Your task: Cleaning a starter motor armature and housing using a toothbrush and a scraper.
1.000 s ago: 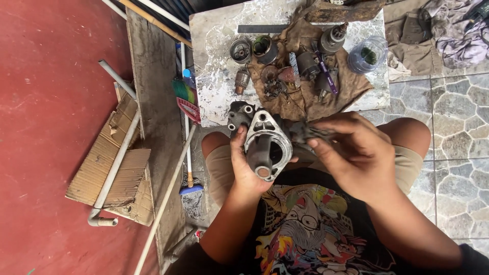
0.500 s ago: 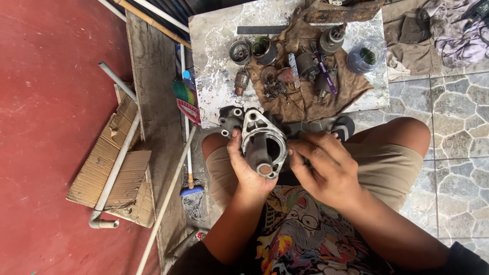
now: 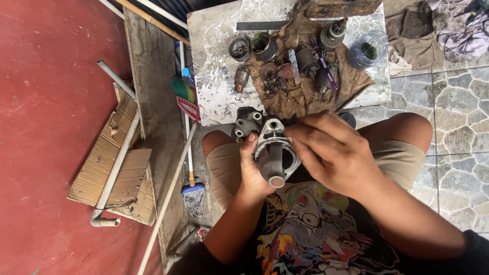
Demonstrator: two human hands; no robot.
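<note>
- Housing (image 3: 272,153): grey cast-metal motor part with a bolt-eared flange and a round nose, grimy, held above the lap, nose pointing toward the person.

Red floor (image 3: 46,102) left, grey stone paving (image 3: 458,112) right, daylight.

My left hand (image 3: 253,170) and right hand (image 3: 331,150) flank the metal housing (image 3: 272,153) over my lap; the parts-strewn slab (image 3: 214,97) lies beyond.
</note>
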